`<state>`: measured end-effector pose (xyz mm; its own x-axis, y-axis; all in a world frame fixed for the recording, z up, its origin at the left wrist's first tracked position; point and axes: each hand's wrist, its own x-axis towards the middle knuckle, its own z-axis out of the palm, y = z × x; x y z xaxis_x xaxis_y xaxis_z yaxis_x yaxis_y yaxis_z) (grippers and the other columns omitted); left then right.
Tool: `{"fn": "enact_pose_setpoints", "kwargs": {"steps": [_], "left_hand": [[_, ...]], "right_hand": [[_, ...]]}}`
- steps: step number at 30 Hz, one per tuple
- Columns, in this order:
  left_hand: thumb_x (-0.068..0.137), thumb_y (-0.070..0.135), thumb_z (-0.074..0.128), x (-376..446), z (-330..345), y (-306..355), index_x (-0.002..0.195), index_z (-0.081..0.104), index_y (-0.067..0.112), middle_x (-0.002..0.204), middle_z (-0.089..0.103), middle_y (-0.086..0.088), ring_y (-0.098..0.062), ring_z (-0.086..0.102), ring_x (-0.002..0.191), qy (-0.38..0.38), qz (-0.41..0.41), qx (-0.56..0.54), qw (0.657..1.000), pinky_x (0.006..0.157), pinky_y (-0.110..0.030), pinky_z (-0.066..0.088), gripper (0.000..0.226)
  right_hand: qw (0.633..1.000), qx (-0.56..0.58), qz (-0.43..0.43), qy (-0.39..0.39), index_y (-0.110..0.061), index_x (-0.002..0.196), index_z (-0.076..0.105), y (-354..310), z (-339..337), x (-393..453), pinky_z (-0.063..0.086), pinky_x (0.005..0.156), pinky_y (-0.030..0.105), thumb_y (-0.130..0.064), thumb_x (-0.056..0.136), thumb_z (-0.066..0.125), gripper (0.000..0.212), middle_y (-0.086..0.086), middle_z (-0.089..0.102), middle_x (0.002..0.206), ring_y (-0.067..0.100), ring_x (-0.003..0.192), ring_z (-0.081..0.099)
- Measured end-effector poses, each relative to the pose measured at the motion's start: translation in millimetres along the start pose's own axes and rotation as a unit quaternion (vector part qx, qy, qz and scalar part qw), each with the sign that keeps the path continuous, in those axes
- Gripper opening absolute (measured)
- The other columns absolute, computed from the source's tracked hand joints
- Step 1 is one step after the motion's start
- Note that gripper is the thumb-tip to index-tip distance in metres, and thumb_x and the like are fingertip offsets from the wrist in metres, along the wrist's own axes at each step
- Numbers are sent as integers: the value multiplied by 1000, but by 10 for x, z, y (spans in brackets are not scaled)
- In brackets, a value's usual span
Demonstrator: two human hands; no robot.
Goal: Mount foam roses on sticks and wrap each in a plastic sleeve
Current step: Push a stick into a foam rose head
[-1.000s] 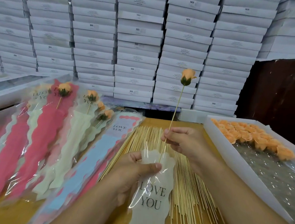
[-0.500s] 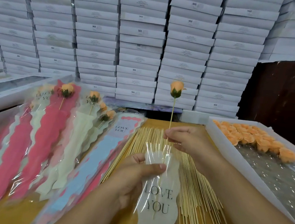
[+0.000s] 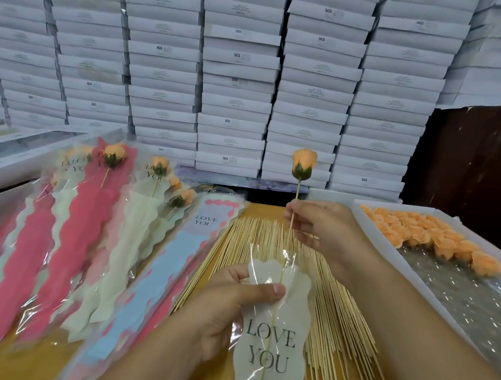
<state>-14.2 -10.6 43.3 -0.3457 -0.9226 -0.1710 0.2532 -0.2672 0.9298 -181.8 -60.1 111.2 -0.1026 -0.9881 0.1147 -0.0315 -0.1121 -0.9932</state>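
An orange foam rose [image 3: 304,161] with a green calyx sits upright on a thin stick [image 3: 296,193], pinched below the bloom by the right hand [image 3: 327,230]; the stick's lower length runs down inside a clear plastic sleeve [image 3: 274,326] with a white wavy insert printed "LOVE YOU". The left hand [image 3: 234,305], nearer the body than the right, grips the sleeve's mouth with thumb pressed over the film. The sleeve's lower end is cut off at the frame edge, and the stick's tip inside it is hard to make out.
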Motion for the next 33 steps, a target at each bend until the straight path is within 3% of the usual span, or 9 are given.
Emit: {"fn": "enact_pose_setpoints", "kwargs": {"steps": [2,4,6,9,14,18,24,29,33], "left_hand": [[59,6,87,-14,12,9,109,69,-5,109,71,-30,-51,64,107,9,0,1,1000,100,-74,40,54],[59,6,88,-17,18,28,109,68,-6,109,70,-31,-47,67,99,13,0,5,1000,97,-72,45,56],[59,1,91,-13,0,40,107,65,-5,102,72,-29,-36,72,83,19,4,-6,1000,78,-56,60,55],[61,2,86,17,-49,37,107,66,-6,95,74,-26,-31,73,71,9,7,-22,1000,59,-38,61,51],[68,-1,82,15,-56,22,117,65,-9,110,70,-32,-35,71,86,6,-2,-27,1000,78,-46,61,52],[61,-1,87,4,-40,4,108,63,2,100,75,-24,-31,73,80,21,-13,-29,999,68,-42,62,52],[54,0,92,-4,-14,-9,128,53,-2,108,73,-26,-39,69,105,34,-21,-27,999,105,-58,47,84],[54,2,93,20,-62,3,114,65,-2,100,74,-27,-33,73,78,22,-12,-34,999,73,-45,62,66],[46,11,98,33,-73,-19,125,58,-4,106,73,-27,-39,72,94,29,-4,-40,999,92,-55,57,90]], "right_hand": [[1000,9,0,8,-14,80,75,-19,-9,15,52,76,27,-17,92,67,15,0,75,80,14,82,67],[1000,-1,5,2,-13,79,76,40,-20,-8,51,75,26,-18,91,68,15,0,74,81,12,80,66],[1000,-9,18,-14,-12,83,78,134,-28,-63,50,75,27,-20,89,70,13,0,75,84,10,80,67],[998,-11,48,-44,-13,87,79,267,-21,-176,51,65,21,-26,87,73,14,-1,77,87,8,77,69],[995,-6,73,-70,-12,86,80,380,23,-300,52,64,31,-28,85,74,17,7,76,84,17,71,71],[997,11,69,-40,-9,87,77,321,22,-241,50,66,29,-29,87,72,21,9,73,82,16,72,65],[995,32,87,-30,-12,85,78,276,15,-185,48,51,14,-25,86,73,13,-2,71,78,7,67,64],[993,46,97,-50,-12,80,79,394,16,-249,50,50,20,-23,81,76,12,1,73,75,7,60,68],[993,43,95,-59,-12,79,79,413,4,-294,51,52,23,-25,81,77,13,2,75,78,11,64,70]]}}
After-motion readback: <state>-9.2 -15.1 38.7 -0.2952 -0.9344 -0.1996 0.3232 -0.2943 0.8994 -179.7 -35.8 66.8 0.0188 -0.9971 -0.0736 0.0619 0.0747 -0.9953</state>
